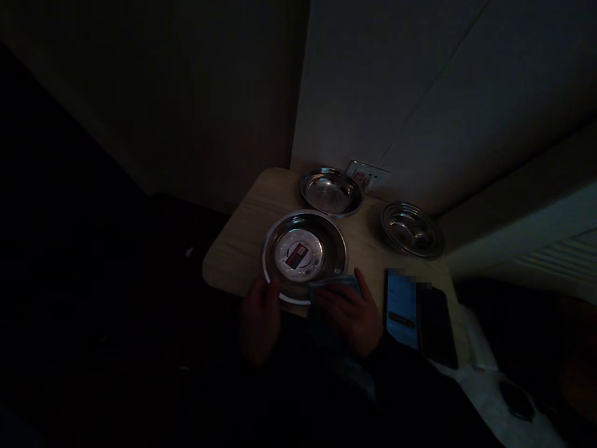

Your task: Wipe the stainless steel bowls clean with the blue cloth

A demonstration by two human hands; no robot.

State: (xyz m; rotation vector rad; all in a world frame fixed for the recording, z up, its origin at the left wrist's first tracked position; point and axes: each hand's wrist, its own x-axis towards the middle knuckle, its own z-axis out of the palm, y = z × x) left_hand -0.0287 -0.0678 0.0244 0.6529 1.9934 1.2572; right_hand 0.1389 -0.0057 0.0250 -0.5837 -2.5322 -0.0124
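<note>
A steel plate with a round label in its middle lies near the front edge of a small wooden table. My left hand grips the plate's near-left rim, fingers closed on it. My right hand presses a bluish cloth against the plate's near-right rim, fingers curled over the cloth. The scene is very dark.
Two more steel plates sit further back, one by the wall and one to the right. A lit phone and a dark flat object lie at the table's right front. A wall socket is behind the plates.
</note>
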